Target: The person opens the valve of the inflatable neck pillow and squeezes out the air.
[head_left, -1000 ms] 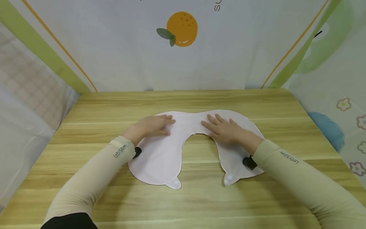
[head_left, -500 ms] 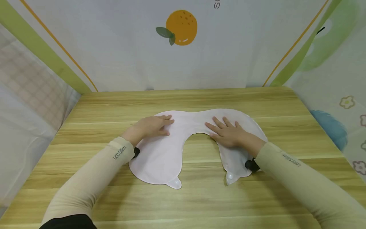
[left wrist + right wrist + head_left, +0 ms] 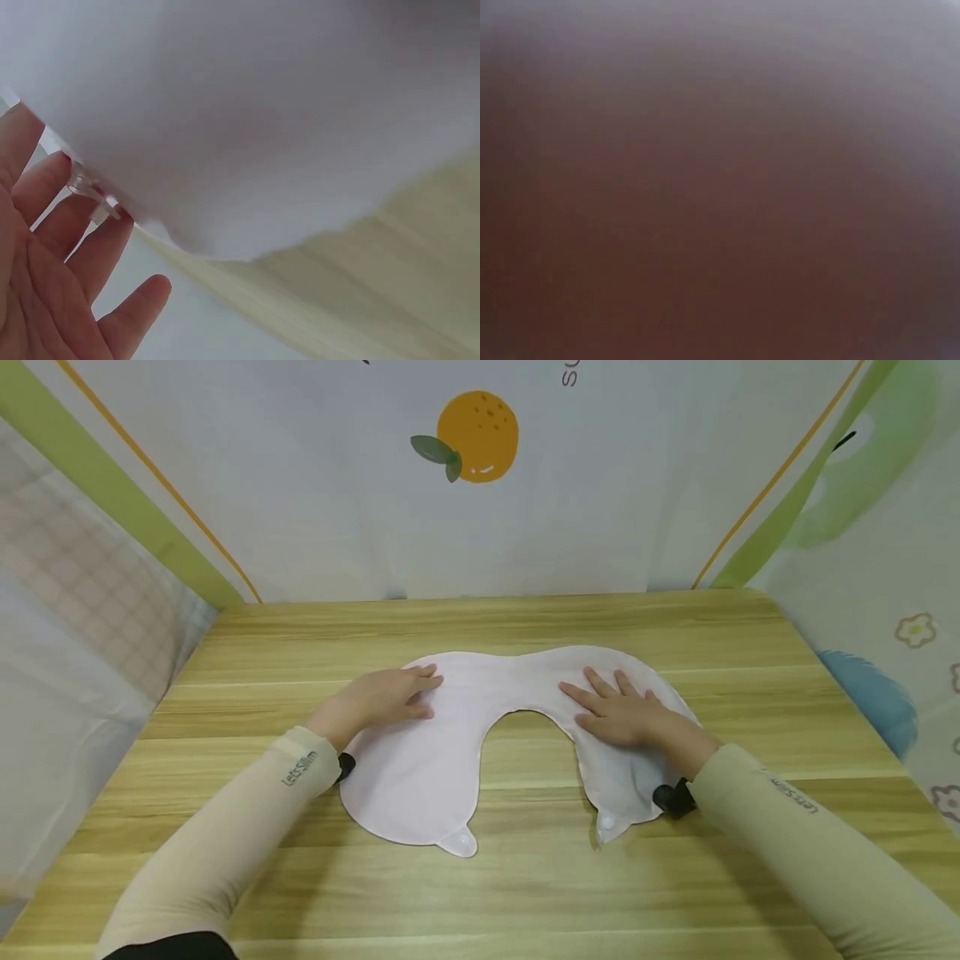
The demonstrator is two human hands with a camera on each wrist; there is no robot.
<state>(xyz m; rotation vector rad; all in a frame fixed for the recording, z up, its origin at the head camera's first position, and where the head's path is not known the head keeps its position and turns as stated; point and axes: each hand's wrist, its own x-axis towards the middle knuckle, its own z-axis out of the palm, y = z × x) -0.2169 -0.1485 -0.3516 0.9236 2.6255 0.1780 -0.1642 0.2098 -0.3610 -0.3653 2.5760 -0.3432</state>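
Note:
On the wooden table lies a flat, pale pink U-shaped cloth [image 3: 420,785] with rounded lobes. Its two ends carry small tabs with snap buttons, a left tab [image 3: 461,842] and a right tab [image 3: 609,827]. My left hand [image 3: 372,700] rests on the upper left lobe, fingers fairly straight. On the right lobe my right hand [image 3: 624,720] lies flat with fingers spread. In the left wrist view, fingertips of the left hand [image 3: 67,262] meet the edge of pale cloth [image 3: 225,135], beside a small clear plastic bit [image 3: 84,184]. Blur fills the right wrist view.
Under the cloth spreads the wood-grain table [image 3: 525,902]. A white backdrop [image 3: 315,485] with a printed orange hangs behind its far edge. Patterned sheets flank both sides, a blue shape [image 3: 873,702] showing on the right one. Black wrist cameras [image 3: 675,799] sit under the sleeves.
My right hand has slid to the right over the cloth, its fingers more spread; the right end now looks more wrinkled. The left hand has shifted slightly left.

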